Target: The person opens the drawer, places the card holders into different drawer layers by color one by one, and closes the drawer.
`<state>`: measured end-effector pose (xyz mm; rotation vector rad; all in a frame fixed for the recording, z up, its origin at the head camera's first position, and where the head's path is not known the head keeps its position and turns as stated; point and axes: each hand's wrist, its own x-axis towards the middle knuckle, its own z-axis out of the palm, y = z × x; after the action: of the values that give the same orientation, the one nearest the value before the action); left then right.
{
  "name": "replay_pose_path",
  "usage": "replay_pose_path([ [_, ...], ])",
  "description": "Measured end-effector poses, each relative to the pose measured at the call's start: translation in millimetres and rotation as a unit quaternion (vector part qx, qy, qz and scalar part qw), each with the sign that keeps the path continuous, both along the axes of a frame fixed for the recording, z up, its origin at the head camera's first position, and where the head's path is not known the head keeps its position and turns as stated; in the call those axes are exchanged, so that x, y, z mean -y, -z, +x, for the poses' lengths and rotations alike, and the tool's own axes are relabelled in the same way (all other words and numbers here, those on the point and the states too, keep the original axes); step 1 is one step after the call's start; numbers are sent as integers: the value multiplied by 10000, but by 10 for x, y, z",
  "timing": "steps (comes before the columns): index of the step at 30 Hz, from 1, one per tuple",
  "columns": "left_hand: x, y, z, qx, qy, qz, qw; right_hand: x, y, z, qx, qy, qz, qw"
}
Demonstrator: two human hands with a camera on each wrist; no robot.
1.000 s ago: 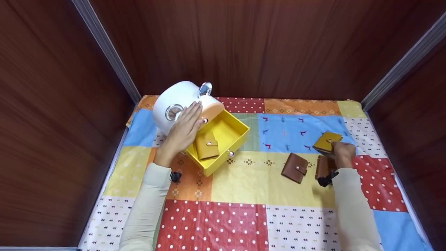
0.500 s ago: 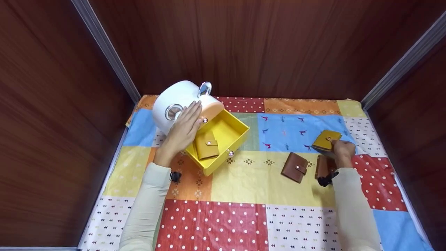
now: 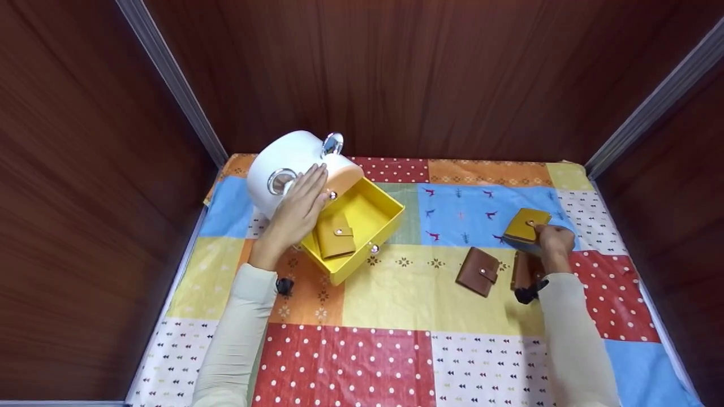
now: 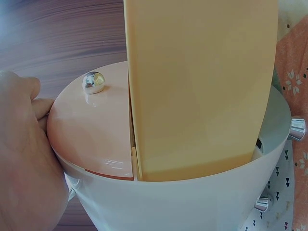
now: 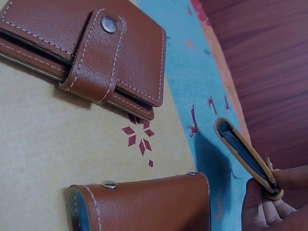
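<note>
My left hand (image 3: 297,212) lies with straight fingers on the white rounded drawer box (image 3: 294,150). Its lower yellow drawer (image 3: 382,212) is pulled out, with a mustard wallet (image 3: 335,236) lying inside. In the left wrist view the orange upper drawer front (image 4: 91,125) is closed, and the hand touches the box beside it. My right hand (image 3: 557,244) pinches a mustard snap wallet (image 3: 527,224) by its strap side, raised above the cloth. Below that hand are two brown wallets: one snap wallet (image 3: 478,272) lies flat, and another brown wallet (image 5: 144,204) is partly hidden by the wrist.
A patchwork cloth (image 3: 390,294) covers the table. Dark wood panels (image 3: 407,79) stand at the back and both sides, with metal strips at the corners. A round mirror-like disc (image 3: 333,144) stands up from the box, and round knobs mark the drawer fronts.
My right hand has shifted slightly up and left with the mustard wallet, which has tilted a little. My left hand and the drawer box look unchanged.
</note>
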<state>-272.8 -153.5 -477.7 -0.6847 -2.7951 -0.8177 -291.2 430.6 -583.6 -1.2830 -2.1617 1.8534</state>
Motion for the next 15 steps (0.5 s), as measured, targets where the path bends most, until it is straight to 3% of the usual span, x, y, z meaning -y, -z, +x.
replay_pose_path([
  [9,4,0,15,-30,-8,-26,10000,44,-30,-18,14,-111,-30,9999],
  [15,-2,4,11,-86,6,-37,10000,98,-57,-25,-236,-135,-46,9996],
])
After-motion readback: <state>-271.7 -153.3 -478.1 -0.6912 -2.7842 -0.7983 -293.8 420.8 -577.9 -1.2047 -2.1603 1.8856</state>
